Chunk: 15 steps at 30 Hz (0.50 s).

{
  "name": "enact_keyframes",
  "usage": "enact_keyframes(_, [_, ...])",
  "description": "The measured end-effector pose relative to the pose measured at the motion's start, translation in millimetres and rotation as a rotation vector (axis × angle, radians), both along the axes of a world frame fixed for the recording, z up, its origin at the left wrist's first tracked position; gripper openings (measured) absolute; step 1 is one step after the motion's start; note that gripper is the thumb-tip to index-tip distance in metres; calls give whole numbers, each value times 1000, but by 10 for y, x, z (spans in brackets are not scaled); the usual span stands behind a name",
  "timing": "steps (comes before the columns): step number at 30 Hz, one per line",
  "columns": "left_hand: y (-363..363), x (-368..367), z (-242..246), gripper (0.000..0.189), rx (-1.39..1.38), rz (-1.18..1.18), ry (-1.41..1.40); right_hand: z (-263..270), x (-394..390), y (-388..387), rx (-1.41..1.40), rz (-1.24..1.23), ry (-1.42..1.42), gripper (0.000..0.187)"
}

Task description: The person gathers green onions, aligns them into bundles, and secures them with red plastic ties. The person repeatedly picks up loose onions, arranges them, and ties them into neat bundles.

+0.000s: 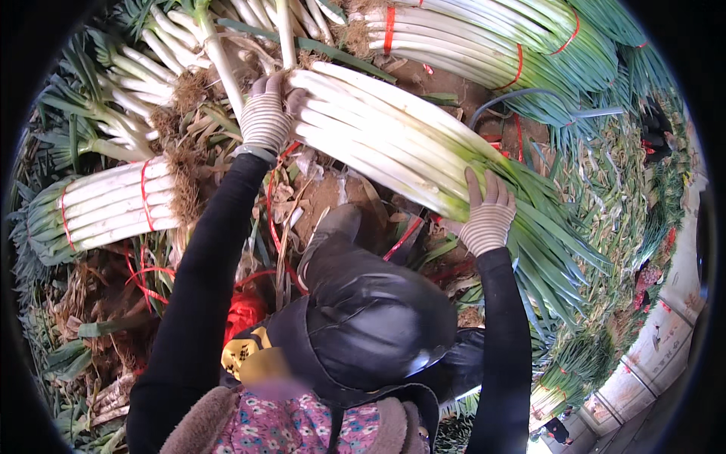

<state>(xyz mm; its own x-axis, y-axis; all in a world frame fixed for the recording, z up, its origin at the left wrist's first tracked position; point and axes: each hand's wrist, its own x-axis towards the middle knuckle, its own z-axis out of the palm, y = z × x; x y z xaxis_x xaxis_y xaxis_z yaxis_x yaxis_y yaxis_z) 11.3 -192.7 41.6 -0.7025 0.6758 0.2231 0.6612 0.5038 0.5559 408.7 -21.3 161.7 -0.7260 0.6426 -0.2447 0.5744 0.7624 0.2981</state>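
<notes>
A thick sheaf of long green onions [374,136] lies slantwise in front of me, its white stalks towards the left and its green leaves towards the lower right. No tie shows around it. My left hand [266,116], in a striped knit glove, grips the white root end. My right hand [488,213], gloved alike, is pressed around the lower side where the white turns green; its thumb is partly hidden. Beneath the sheaf, red plastic strapping [272,210] trails over the soil. One upright onion stalk [224,68] stands beside my left hand.
Tied onion bundles with red bands lie at the left [119,204] and at the top [454,45]. Loose onions [130,96] are piled at the upper left. A bluish strap [510,97] curves near the top bundles. Leaf litter [595,187] covers the ground at right.
</notes>
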Motion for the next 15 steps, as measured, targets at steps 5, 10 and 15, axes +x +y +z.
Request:
enact_keyframes(5, [-665, 1118, 211, 44, 290, -183, -905, 11, -28, -8, 8, -7, -33, 124])
enact_keyframes(10, [-183, 2058, 154, 48, 96, -227, -1634, 10, -43, 147, -52, -15, -112, 131])
enact_keyframes(15, [365, 2300, -8, 49, 456, 143, -1983, 7, -74, 284, -129, -61, -157, 132])
